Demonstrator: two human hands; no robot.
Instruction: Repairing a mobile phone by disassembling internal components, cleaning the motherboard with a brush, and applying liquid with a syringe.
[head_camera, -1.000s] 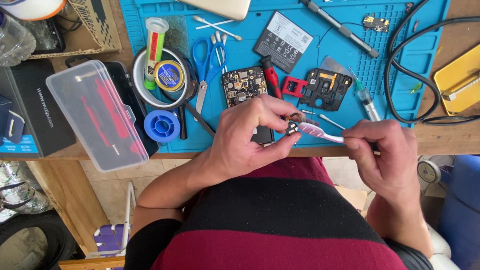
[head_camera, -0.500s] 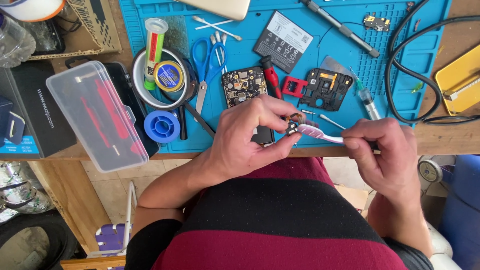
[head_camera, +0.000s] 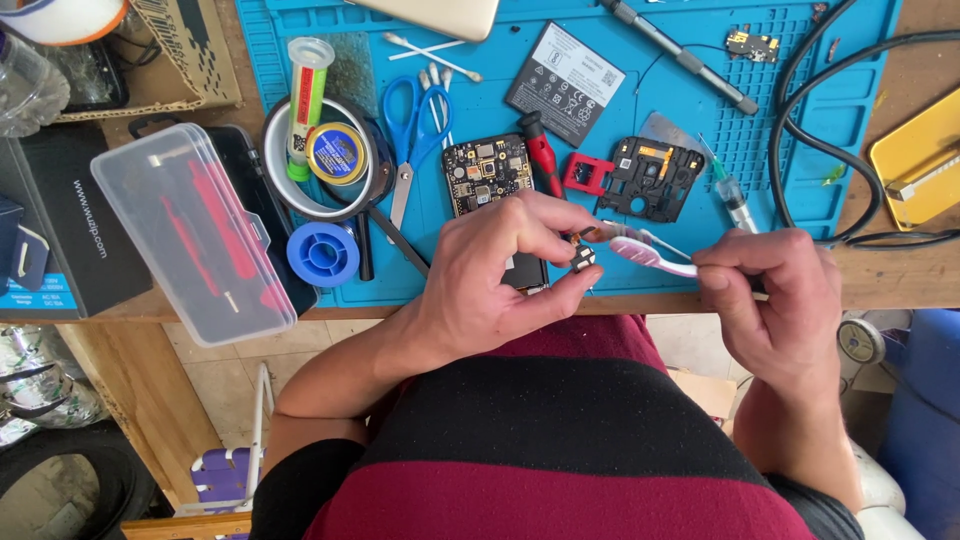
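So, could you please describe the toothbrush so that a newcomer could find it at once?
Start at the blue work mat and drop to its near edge. There the right hand holds a toothbrush, head toward the small part in the left hand. It is the only pink-and-white tool.

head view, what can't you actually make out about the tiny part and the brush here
- Small component, head view: pinched in the left hand; too small to tell its kind, and fingers cover part of it.
- Pink toothbrush, head view: its handle end is hidden inside the right hand.
- Bristle contact: too fine to tell if they touch the component.
- Dark slab under the left hand: mostly covered.
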